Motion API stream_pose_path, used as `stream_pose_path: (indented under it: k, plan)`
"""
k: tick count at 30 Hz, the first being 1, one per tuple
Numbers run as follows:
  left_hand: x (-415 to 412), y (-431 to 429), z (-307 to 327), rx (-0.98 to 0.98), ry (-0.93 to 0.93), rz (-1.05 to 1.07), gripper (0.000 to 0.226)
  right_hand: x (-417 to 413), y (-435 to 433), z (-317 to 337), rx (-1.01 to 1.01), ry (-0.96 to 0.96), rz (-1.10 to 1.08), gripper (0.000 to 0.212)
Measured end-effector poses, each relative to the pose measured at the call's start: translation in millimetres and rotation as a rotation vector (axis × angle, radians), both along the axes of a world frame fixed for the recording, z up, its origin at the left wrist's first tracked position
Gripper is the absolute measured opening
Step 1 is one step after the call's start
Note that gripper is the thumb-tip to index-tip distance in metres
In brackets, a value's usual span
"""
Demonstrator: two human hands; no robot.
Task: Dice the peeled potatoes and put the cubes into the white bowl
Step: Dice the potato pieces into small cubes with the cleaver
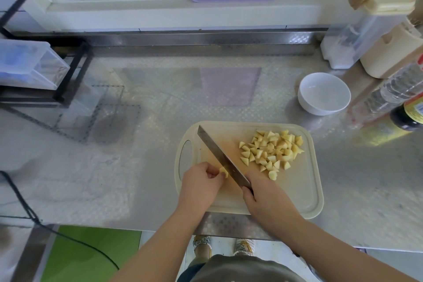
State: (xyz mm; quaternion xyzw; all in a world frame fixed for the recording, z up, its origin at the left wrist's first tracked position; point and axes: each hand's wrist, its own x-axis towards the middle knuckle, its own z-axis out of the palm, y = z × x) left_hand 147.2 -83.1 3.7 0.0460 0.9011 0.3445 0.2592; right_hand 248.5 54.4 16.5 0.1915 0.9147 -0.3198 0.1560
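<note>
While left fingers (211, 169) pinch a pale potato piece (223, 171), right fingers (247, 193) grip the knife (219, 155).

Both bare arms reach in, hands close together.
The left hand (201, 182) comes up from 7 o'clock, knuckles up, fingers (211, 170) curled and pinching a potato piece (223, 171). The right hand (266, 200), its forearm entering from 4 o'clock, is wrapped round the handle of a knife (219, 158) that points to 11 o'clock.
</note>
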Motion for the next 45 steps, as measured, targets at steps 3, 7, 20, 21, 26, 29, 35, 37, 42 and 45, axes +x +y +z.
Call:
stream_pose_path:
  k: [3, 7, 20, 21, 26, 29, 35, 37, 42, 45]
  plan:
    - [1, 0, 0, 0.005, 0.007, -0.005, 0.012, -1, 1, 0, 0.005, -0.001, 0.012, 0.009]
    - [2, 1, -1, 0.012, 0.024, -0.028, 0.01, -10, 0, -3, 0.022, -0.034, 0.054, 0.008]
    - [-8, -2, -2, 0.013, -0.033, -0.115, 0.011, -12, 26, -6, 0.058, -0.087, -0.067, 0.011]
    - [-11, -1, -2, 0.017, -0.029, -0.114, 0.013, -10, 31, -6, 0.068, -0.095, -0.059, 0.012]
    - [-22, 0, -1, 0.054, -0.024, -0.066, 0.01, -3, 32, -5, 0.046, -0.09, -0.052, 0.014]
    - [-21, -3, -1, 0.044, 0.013, -0.082, 0.013, -2, 26, -3, 0.018, -0.063, -0.05, 0.014]
    - [-8, -2, -5, 0.05, 0.117, -0.122, 0.013, -6, 19, 5, 0.042, 0.0, 0.055, 0.012]
    - [-8, -1, -6, 0.053, 0.149, -0.136, 0.013, -6, 18, 5, 0.052, 0.003, 0.076, 0.012]
    - [-6, -1, -4, 0.073, 0.183, -0.156, 0.009, -8, 14, 5, 0.069, -0.005, 0.094, 0.011]
    - [-6, -1, -6, 0.083, 0.183, -0.155, 0.01, -8, 11, 6, 0.07, -0.006, 0.09, 0.01]
